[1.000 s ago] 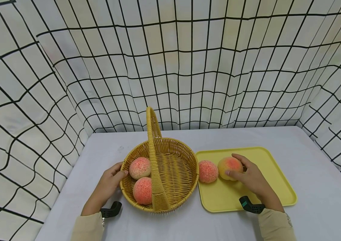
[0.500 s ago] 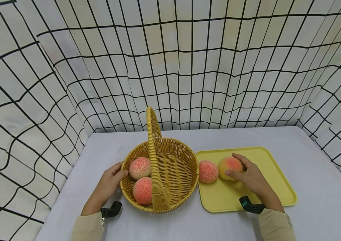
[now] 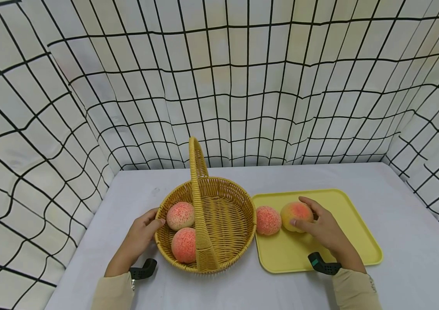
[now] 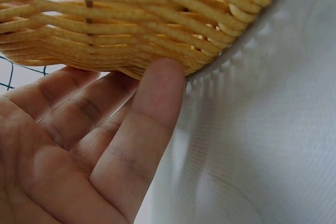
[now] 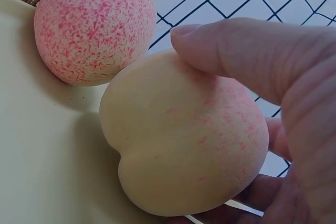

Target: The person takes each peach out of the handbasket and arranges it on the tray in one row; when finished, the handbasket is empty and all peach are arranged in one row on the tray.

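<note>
A wicker basket (image 3: 225, 224) with a tall arched handle stands left of centre in the head view, with one pink speckled peach (image 3: 180, 216) and one redder peach (image 3: 183, 245) inside. My left hand (image 3: 140, 232) holds its left side, thumb at the rim; in the left wrist view fingertips touch the woven wall (image 4: 131, 22). On the yellow tray (image 3: 343, 241), my right hand (image 3: 325, 226) grips a yellow-pink peach (image 5: 178, 140) between thumb and fingers. Another speckled peach (image 5: 94, 27) lies beside it, near the basket; the two peaches look to be touching.
A white cloth covers the table (image 3: 238, 292). White walls with a black grid (image 3: 235, 94) enclose the back and both sides. The tray's left edge lies close against the basket's right side, and the basket handle (image 3: 200, 202) rises between the hands.
</note>
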